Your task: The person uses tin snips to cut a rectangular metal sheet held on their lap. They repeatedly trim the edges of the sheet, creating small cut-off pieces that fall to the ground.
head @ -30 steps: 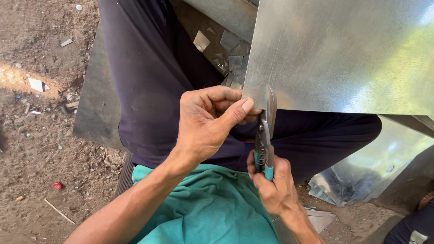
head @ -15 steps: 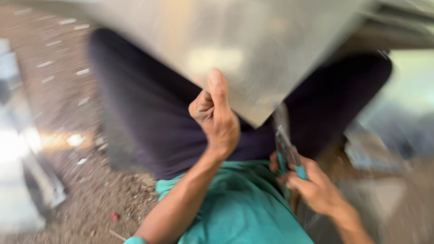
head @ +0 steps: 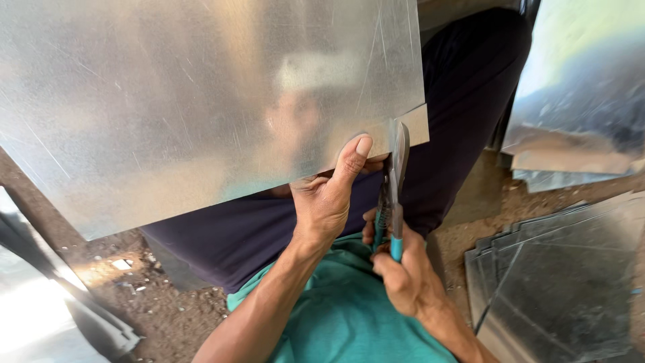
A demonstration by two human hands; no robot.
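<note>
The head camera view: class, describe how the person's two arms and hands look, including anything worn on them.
Both forearms are bare, with no sleeves in view. The left hand and the right hand wear no gloves, and no rings, watch or wristband show. The left thumb has a short, plain nail. The teal cloth garment lies below the arms, not over them.

packages: none | labels: none | signs: none | screens: none

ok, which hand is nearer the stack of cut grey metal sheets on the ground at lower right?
Right. The right hand, holding the teal-handled tin snips, sits just beside the stack of cut grey metal sheets. The left hand is farther off, thumb pressed on the large shiny galvanised sheet.
</note>
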